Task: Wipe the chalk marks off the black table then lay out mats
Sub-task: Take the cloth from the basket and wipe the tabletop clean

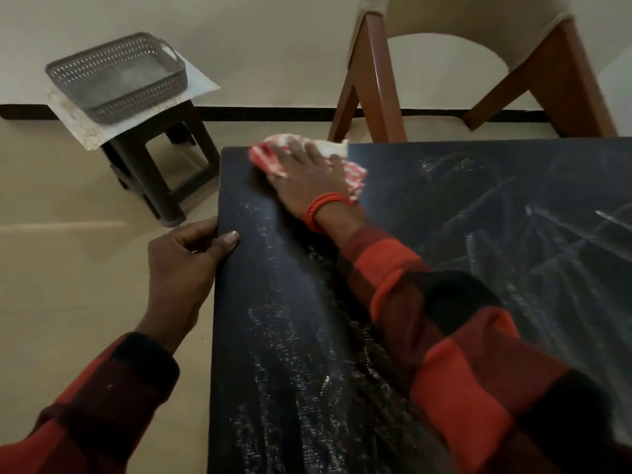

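The black table (427,186) fills the right and lower part of the view, smeared with white chalk marks (547,227). My right hand (307,179) lies flat, fingers straight, pressing a red-and-white checked cloth (355,174) onto the table's far left corner. My left hand (186,265) grips the table's left edge, thumb on top and fingers curled under. Chalk streaks (290,336) also run down the near left part of the tabletop.
A dark stool (164,186) stands on the floor left of the table, carrying flat pale mats (85,131) and a grey perforated basket (119,77). A wooden chair (376,80) with a pale seat stands behind the table's far edge.
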